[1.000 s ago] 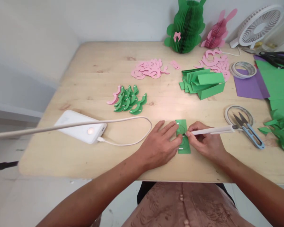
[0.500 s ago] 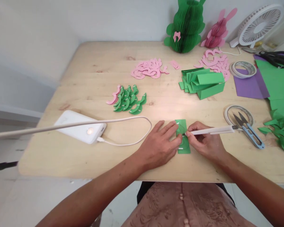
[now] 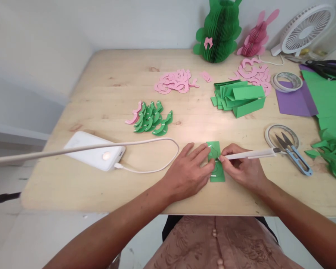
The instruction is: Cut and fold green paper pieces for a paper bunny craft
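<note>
Near the table's (image 3: 201, 206) front edge, your left hand (image 3: 189, 173), fingers extended, presses the outlined, uncut green strip (image 3: 218, 172), your right hand (image 3: 242, 168) grips the white pen (image 3: 257, 154); green cutouts (image 3: 149, 124) appear done, folded blanks (image 3: 248, 93) outstanding.

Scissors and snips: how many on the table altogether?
2: blue snips lying over the nearer tape roll, black-handled scissors at back right. Others could be hidden under paper.

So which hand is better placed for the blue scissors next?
Likely the right hand: nearer the blue scissors, though its fingers hold a pen. The left hand is farther, on the green paper.
</note>
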### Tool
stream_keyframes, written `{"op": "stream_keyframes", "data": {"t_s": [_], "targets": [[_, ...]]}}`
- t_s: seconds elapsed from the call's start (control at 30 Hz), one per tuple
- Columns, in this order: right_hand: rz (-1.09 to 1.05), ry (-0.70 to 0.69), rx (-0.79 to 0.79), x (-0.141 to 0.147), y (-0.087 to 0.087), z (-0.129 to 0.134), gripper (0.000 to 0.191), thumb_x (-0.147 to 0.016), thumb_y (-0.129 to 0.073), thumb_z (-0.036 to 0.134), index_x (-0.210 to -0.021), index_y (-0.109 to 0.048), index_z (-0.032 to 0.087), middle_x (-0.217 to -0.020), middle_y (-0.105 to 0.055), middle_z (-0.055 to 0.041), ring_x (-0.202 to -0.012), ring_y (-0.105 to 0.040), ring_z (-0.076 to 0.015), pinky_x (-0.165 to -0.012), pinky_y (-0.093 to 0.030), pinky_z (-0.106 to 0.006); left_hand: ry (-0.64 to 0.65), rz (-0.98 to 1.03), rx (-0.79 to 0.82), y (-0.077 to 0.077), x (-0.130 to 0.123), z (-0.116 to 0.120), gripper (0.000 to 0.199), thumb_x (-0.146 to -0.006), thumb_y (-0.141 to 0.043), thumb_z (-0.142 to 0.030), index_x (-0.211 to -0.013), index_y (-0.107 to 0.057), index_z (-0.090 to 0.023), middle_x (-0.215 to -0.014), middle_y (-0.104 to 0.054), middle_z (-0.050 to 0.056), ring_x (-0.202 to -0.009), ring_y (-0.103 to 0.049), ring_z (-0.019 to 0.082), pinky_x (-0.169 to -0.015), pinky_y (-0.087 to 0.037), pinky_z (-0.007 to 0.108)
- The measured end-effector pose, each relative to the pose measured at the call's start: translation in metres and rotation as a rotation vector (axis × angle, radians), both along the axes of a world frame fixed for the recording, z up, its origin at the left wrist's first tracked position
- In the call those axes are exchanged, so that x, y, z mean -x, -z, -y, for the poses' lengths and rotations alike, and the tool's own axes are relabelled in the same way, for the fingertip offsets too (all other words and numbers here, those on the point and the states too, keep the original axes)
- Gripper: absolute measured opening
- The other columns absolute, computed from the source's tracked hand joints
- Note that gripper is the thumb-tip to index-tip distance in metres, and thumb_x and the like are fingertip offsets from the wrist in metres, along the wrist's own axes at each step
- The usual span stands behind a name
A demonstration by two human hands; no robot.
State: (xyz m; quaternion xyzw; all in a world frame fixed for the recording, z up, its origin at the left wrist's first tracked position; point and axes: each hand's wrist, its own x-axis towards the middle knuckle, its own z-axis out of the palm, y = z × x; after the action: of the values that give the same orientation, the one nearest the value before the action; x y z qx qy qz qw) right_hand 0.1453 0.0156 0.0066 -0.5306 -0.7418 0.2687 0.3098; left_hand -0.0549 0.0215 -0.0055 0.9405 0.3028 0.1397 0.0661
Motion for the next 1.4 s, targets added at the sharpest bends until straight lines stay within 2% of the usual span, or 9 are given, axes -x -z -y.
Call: {"op": "stream_keyframes", "data": {"t_s": [1.4], "targets": [[0.027,-0.003,-0.018,0.0005,-0.0043,0.0001,0.010,-0.082,-0.053,0.019,-0.072,-0.054,0.019,-0.057,-0.054,0.0029,-0.047,-0.045,-0.0084,-0.043,-0.034,-0.021,0.004,0.024,-0.002,-0.0007,0.0002,-0.0009,0.027,-0.092,-0.044,-0.025,-0.113,-0.057,-0.015,-0.130,-0.054,0.017,-0.130,-0.043,0.028,-0.106,-0.033,0.050]]}}
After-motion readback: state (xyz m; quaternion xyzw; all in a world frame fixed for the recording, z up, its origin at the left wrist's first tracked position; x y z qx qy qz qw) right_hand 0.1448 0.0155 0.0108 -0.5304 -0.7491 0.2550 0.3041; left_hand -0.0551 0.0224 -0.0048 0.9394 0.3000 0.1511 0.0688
